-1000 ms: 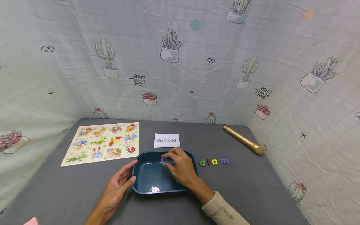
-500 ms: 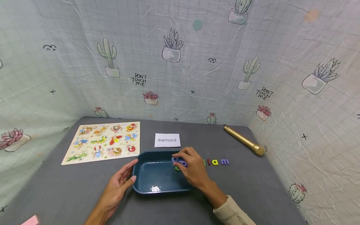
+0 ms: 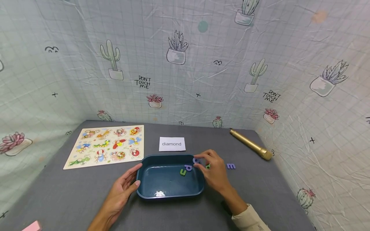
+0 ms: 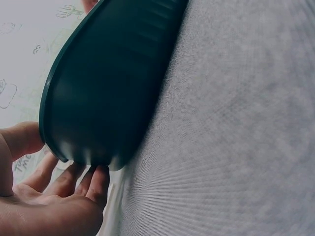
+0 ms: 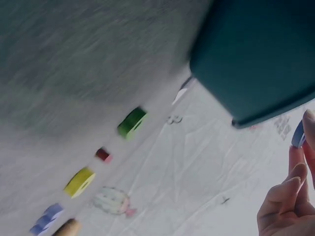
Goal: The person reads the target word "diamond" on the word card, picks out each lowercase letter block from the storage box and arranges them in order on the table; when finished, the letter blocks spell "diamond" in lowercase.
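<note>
right grip point(image 5: 288, 196) pinching blue piece point(image 5: 298, 135), teal tray point(image 5: 256, 61), four coloured pieces point(image 5: 79, 183)

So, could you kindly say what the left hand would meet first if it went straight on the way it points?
The blue tray: the left hand appears to touch its left end, so going straight on would probably push it.

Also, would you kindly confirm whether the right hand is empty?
No, the right hand pinches a small purple letter near the right end of the blue tray.
</note>
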### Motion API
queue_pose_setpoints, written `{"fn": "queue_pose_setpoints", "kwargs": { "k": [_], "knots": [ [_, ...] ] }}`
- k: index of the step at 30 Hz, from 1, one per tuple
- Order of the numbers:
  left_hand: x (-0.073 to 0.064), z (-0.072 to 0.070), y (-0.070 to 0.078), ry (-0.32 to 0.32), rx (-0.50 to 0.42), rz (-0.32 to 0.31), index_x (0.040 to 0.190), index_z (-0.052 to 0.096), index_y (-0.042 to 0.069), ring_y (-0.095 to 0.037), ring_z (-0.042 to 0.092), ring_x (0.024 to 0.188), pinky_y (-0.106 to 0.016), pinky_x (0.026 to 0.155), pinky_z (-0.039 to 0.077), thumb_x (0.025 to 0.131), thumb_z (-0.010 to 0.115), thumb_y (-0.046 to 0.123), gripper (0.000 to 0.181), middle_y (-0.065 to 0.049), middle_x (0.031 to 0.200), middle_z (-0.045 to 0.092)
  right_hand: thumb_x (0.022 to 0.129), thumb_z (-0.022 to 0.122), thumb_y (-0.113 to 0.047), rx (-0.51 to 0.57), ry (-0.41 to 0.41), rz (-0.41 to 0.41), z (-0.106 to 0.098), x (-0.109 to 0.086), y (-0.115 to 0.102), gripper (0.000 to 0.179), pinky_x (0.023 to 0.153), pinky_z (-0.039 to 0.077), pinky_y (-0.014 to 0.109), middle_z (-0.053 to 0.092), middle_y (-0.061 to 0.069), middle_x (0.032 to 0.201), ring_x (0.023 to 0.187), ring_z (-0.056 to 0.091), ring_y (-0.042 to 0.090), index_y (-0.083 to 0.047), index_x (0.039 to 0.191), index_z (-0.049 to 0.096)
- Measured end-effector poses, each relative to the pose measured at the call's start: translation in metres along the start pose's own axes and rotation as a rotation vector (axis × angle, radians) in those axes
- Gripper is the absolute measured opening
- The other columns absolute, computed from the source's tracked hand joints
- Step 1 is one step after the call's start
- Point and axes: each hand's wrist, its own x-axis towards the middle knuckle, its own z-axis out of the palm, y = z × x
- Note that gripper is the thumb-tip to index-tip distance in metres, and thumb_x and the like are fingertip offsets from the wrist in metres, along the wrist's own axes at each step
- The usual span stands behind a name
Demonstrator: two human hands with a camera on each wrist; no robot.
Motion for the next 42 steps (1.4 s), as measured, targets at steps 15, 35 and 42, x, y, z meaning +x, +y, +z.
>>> {"fn": "queue_pose_setpoints", "kwargs": {
  "k": [15, 35, 42],
  "knots": [
    [0.001, 0.000, -0.001, 0.010, -0.002, -0.019, 0.163, 0.041, 0.016, 0.006, 0.036, 0.146, -0.001, 0.109, 0.032, 0.107, 0.065, 0.016, 0.061, -0.007, 0.172, 0.034, 0.072, 0.096, -0.002, -0.040, 0.073, 0.083, -0.029, -0.016, 0.037, 0.037, 0.060, 0.038, 0.016, 0.068, 0.000, 0.092, 0.066, 0.050, 0.016, -0.012, 0.105, 0.083],
    [0.001, -0.002, 0.000, -0.008, -0.015, 0.007, 0.163, 0.040, 0.013, 0.008, 0.036, 0.145, -0.002, 0.110, 0.033, 0.107, 0.064, 0.013, 0.061, -0.009, 0.173, 0.033, 0.078, 0.094, -0.007, -0.182, -0.065, 0.370, -0.078, -0.034, 0.093, 0.028, 0.058, 0.039, 0.023, 0.077, 0.007, 0.097, 0.065, 0.047, 0.004, -0.010, 0.103, 0.083],
    [0.001, -0.003, -0.001, -0.008, -0.008, -0.004, 0.163, 0.040, 0.015, 0.002, 0.035, 0.148, -0.002, 0.110, 0.033, 0.107, 0.064, 0.015, 0.061, -0.008, 0.173, 0.033, 0.077, 0.094, -0.009, -0.259, -0.120, 0.401, -0.092, -0.037, 0.114, 0.027, 0.062, 0.042, 0.026, 0.079, 0.009, 0.098, 0.066, 0.051, 0.001, -0.011, 0.101, 0.083]
  ]
}}
